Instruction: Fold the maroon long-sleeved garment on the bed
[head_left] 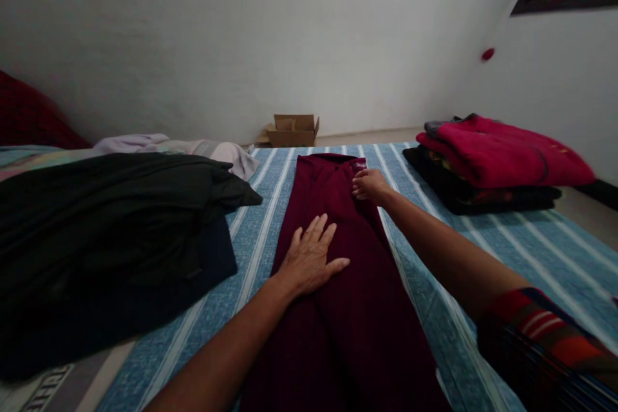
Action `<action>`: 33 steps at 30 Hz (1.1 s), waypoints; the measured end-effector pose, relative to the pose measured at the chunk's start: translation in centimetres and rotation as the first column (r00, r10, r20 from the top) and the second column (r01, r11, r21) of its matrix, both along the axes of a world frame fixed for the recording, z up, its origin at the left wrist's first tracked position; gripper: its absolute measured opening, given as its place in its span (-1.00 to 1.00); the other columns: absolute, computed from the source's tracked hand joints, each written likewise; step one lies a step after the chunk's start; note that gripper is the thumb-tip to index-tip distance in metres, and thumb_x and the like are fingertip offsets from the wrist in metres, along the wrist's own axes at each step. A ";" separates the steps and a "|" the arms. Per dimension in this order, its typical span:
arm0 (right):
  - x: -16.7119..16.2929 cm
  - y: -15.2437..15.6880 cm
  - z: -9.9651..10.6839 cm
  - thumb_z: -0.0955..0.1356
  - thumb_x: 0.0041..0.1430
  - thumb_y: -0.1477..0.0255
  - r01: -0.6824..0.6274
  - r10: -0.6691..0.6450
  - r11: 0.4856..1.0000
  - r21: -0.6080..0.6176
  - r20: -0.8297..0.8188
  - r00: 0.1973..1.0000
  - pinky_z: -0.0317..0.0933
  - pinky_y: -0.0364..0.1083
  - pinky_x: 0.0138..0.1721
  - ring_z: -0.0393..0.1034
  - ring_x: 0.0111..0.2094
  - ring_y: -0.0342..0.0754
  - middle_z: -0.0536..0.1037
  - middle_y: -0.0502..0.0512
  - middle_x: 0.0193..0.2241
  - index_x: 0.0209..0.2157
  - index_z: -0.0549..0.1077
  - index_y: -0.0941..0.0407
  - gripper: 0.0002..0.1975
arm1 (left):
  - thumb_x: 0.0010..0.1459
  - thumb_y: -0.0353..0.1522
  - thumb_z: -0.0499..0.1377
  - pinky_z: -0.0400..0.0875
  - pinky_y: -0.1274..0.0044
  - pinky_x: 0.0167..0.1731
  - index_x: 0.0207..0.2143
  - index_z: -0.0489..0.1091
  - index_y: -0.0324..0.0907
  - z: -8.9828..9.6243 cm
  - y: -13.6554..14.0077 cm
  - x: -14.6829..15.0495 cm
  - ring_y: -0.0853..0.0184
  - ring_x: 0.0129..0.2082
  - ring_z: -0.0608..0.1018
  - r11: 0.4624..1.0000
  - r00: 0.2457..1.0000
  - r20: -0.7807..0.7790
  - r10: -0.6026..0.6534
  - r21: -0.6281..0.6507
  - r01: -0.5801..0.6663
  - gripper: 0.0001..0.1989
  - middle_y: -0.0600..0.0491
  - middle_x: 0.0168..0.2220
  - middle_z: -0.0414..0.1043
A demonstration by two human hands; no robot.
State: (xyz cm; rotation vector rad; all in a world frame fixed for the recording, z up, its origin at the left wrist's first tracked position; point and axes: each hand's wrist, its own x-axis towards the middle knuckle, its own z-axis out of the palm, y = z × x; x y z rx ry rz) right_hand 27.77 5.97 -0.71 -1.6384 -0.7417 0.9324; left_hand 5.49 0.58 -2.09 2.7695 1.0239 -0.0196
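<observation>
The maroon garment [357,309] lies on the striped bedsheet [263,222] beneath the flat, spread left hand [311,256], its edge pinched by the right hand [369,185]; probably soft, light and floppy, it seems best held by the corners beyond both hands.

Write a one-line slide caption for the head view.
The left hand lies flat on a maroon garment; the right hand touches it near its far end.
</observation>
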 end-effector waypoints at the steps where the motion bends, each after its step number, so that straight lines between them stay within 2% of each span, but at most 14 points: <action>1: -0.2 -1.8 0.2 0.32 0.15 0.41 -0.026 0.026 1.000 -0.001 0.055 0.998 0.28 -0.12 -0.39 0.35 -0.42 -0.16 0.45 0.02 -0.36 -0.22 0.39 0.20 -0.82 | 0.11 0.04 -0.08 -0.19 0.18 0.17 0.23 -0.07 -0.16 0.0 0.0 0.0 0.17 0.28 -0.18 1.000 1.000 0.008 -0.001 0.002 0.001 -0.26 -0.07 0.31 -0.30; 4: -1.2 -8.4 0.4 0.37 -0.02 0.53 -0.110 0.099 0.993 0.035 0.217 0.971 0.14 -0.22 -0.48 0.27 -0.53 -0.21 0.40 -0.08 -0.57 -0.41 0.45 0.16 -0.94 | 0.11 0.04 -0.09 -0.16 0.19 0.17 0.22 -0.06 -0.16 -0.3 0.1 -0.1 0.18 0.28 -0.16 1.000 0.999 0.049 -0.006 0.009 0.006 -0.27 -0.07 0.30 -0.27; 7: -2.6 -15.5 0.1 0.38 -0.07 0.48 -0.195 0.172 0.980 0.041 0.319 0.932 0.11 -0.19 -0.47 0.28 -0.52 -0.15 0.43 -0.05 -0.59 -0.49 0.48 0.13 -0.97 | 0.13 0.00 -0.07 -0.10 0.22 0.16 0.20 0.01 -0.18 -0.6 0.3 -0.2 0.20 0.27 -0.09 1.000 0.993 0.118 0.002 0.017 -0.004 -0.32 -0.07 0.29 -0.17; 8: -3.1 -17.7 -0.1 0.35 -0.04 0.45 -0.254 0.225 0.967 0.022 0.397 0.890 0.13 -0.17 -0.44 0.31 -0.48 -0.12 0.47 -0.02 -0.54 -0.46 0.48 0.11 -0.94 | 0.14 -0.03 -0.06 -0.07 0.24 0.16 0.18 0.04 -0.19 -0.6 0.5 -0.2 0.21 0.26 -0.05 1.000 0.989 0.148 0.011 0.014 -0.013 -0.35 -0.07 0.28 -0.12; 9: -3.5 -19.7 -0.3 0.34 -0.01 0.42 -0.252 0.226 0.968 0.002 0.435 0.872 0.15 -0.15 -0.41 0.33 -0.46 -0.09 0.48 0.00 -0.52 -0.43 0.48 0.10 -0.91 | 0.14 -0.06 -0.04 -0.04 0.27 0.16 0.17 0.07 -0.19 -0.6 0.7 -0.1 0.22 0.25 0.00 1.000 0.984 0.176 0.023 0.010 -0.025 -0.38 -0.07 0.27 -0.07; 11: -4.3 -22.9 -0.7 0.31 0.02 0.34 -0.213 0.207 0.976 -0.035 0.422 0.883 0.16 -0.13 -0.40 0.34 -0.45 -0.07 0.49 0.02 -0.50 -0.37 0.48 0.10 -0.84 | 0.15 -0.14 0.00 0.02 0.35 0.15 0.13 0.14 -0.20 -0.4 1.2 0.0 0.24 0.22 0.08 0.998 0.974 0.219 0.055 0.006 -0.058 -0.46 -0.06 0.24 0.03; 14: -5.5 -26.1 -1.0 0.29 0.04 0.24 -0.212 0.226 0.974 -0.080 0.286 0.931 0.14 -0.15 -0.48 0.31 -0.49 -0.08 0.45 0.00 -0.53 -0.24 0.44 0.10 -0.72 | 0.13 -0.31 0.05 0.05 0.47 0.14 0.08 0.21 -0.25 0.4 2.5 0.5 0.27 0.18 0.17 0.990 0.961 0.246 0.127 0.024 -0.137 -0.54 -0.06 0.18 0.15; 17: -6.7 -27.7 -1.3 0.29 0.03 0.23 -0.203 0.223 0.973 -0.107 0.243 0.944 0.09 -0.16 -0.52 0.25 -0.52 -0.11 0.37 -0.06 -0.57 -0.17 0.40 0.10 -0.66 | 0.12 -0.38 0.09 0.13 0.47 0.11 0.05 0.24 -0.29 1.1 4.1 1.1 0.25 0.10 0.29 0.971 0.942 0.249 0.223 0.022 -0.236 -0.58 -0.10 0.09 0.27; 20: -7.5 -28.2 -1.5 0.29 0.03 0.25 -0.175 0.201 0.977 -0.125 0.240 0.950 0.03 -0.17 -0.57 0.19 -0.57 -0.14 0.27 -0.11 -0.63 -0.14 0.38 0.09 -0.65 | 0.16 -0.31 0.10 0.29 0.30 -0.03 -0.01 0.27 -0.25 1.5 5.8 1.8 0.22 -0.04 0.40 0.950 0.927 0.216 0.307 -0.011 -0.312 -0.65 -0.09 -0.01 0.33; 22: -7.8 -28.2 -1.5 0.28 0.03 0.25 -0.185 0.208 0.974 -0.130 0.196 0.958 0.03 -0.17 -0.58 0.20 -0.57 -0.13 0.27 -0.11 -0.63 -0.12 0.37 0.09 -0.63 | 0.17 -0.27 0.10 0.35 0.27 -0.12 -0.06 0.30 -0.23 1.6 6.8 2.4 0.24 -0.11 0.43 0.938 0.920 0.187 0.345 -0.040 -0.344 -0.68 -0.05 -0.05 0.34; 24: -8.0 -28.1 -1.5 0.29 0.02 0.25 -0.191 0.207 0.975 -0.117 0.150 0.967 0.12 -0.16 -0.52 0.29 -0.49 -0.09 0.37 -0.05 -0.55 -0.11 0.38 0.09 -0.62 | 0.17 -0.26 0.10 0.38 0.30 -0.17 -0.07 0.30 -0.22 1.7 7.7 2.9 0.26 -0.14 0.44 0.927 0.913 0.163 0.374 -0.069 -0.368 -0.69 -0.04 -0.07 0.34; 28: -8.3 -27.8 -1.3 0.34 -0.07 0.26 -0.205 0.207 0.977 -0.053 0.024 0.978 0.23 -0.10 -0.21 0.37 -0.18 0.03 0.49 0.09 -0.26 -0.16 0.42 0.11 -0.61 | 0.17 -0.27 0.09 0.41 0.35 -0.22 -0.07 0.30 -0.22 1.7 9.2 3.8 0.28 -0.18 0.46 0.912 0.904 0.137 0.406 -0.116 -0.392 -0.70 -0.02 -0.10 0.35; 30: -8.6 -27.7 -1.5 0.34 -0.09 0.26 -0.211 0.210 0.977 -0.027 -0.041 0.977 0.23 -0.09 -0.15 0.36 -0.14 0.05 0.50 0.10 -0.25 -0.19 0.43 0.11 -0.62 | 0.18 -0.27 0.09 0.41 0.35 -0.23 -0.07 0.30 -0.23 1.7 9.7 4.0 0.28 -0.19 0.46 0.909 0.900 0.137 0.413 -0.121 -0.399 -0.69 -0.02 -0.10 0.35; 33: -8.8 -27.4 -2.1 0.34 -0.12 0.25 -0.211 0.210 0.977 -0.014 -0.060 0.976 0.24 -0.09 -0.18 0.39 -0.19 0.06 0.51 0.11 -0.31 -0.25 0.44 0.12 -0.64 | 0.18 -0.26 0.09 0.41 0.35 -0.24 -0.08 0.30 -0.23 1.6 9.8 4.0 0.29 -0.20 0.46 0.904 0.896 0.128 0.425 -0.098 -0.415 -0.69 -0.01 -0.11 0.36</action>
